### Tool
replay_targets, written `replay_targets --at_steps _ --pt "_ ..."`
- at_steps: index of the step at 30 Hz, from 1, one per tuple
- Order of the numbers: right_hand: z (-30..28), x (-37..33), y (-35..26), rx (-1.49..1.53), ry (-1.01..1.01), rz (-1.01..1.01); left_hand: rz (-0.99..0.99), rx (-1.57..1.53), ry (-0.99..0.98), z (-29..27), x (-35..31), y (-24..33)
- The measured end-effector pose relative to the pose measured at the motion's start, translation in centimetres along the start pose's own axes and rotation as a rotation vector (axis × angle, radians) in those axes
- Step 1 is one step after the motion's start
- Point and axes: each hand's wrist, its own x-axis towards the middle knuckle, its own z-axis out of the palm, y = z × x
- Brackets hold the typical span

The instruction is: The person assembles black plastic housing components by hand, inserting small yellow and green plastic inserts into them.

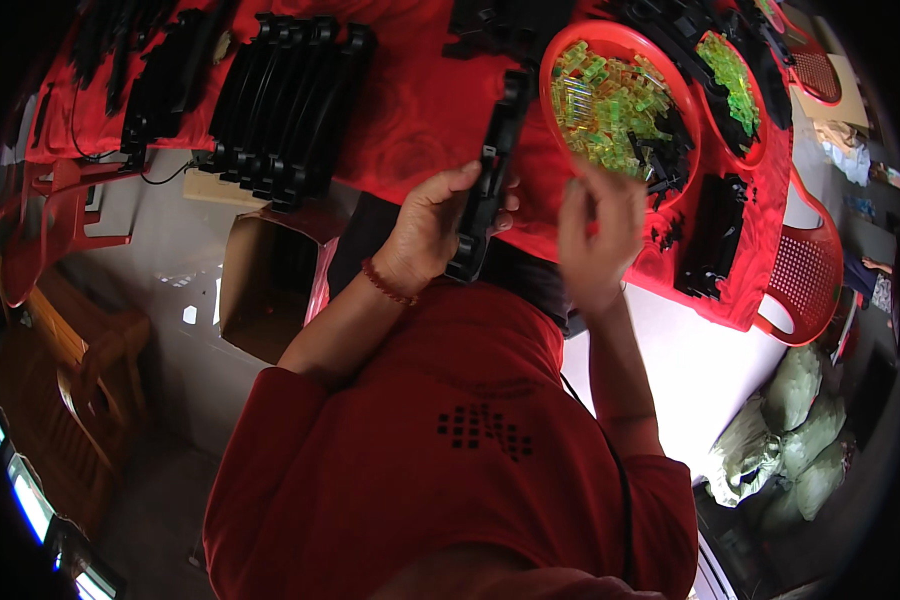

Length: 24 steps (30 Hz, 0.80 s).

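Observation:
A long black plastic part [492, 165] with a narrow, notched body is held upright and slightly tilted, over the table's near edge. My left hand [435, 220] is wrapped round its lower half, thumb on the near side and fingertips showing past its right side. To the right, my right hand [606, 230] is raised with fingers bent in and drawn together, slightly blurred; whatever may be between the fingertips is too small to make out. Just beyond it sits a round red basket [548, 85] holding many small yellow-green clear pieces [610, 100] and small black pieces [670, 155].
A row of long black parts [285, 100] lies at left on the red tablecloth [400, 130]. Another red basket [711, 130] and more black parts [710, 235] are at right. Below stand an open cardboard box [255, 280], red chairs [810, 270] and full bags [800, 430].

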Motion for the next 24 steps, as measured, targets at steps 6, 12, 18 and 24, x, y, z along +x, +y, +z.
replay_targets --at_steps 6,12,18,24 --pt "-0.8 5.0 7.2 -0.266 0.076 0.056 0.053 0.272 -0.016 -0.2 -0.2 0.5" --pt "2.3 8.5 12.1 -0.356 0.025 -0.079 0.026 0.29 -0.034 -0.4 0.0 0.6" --pt "5.0 10.5 12.5 -0.534 -0.147 0.07 -0.002 0.201 -0.034 -2.1 -0.2 1.1" --pt "4.9 10.5 14.1 -0.435 -0.161 0.174 0.02 0.163 -0.065 -2.2 0.2 0.9"
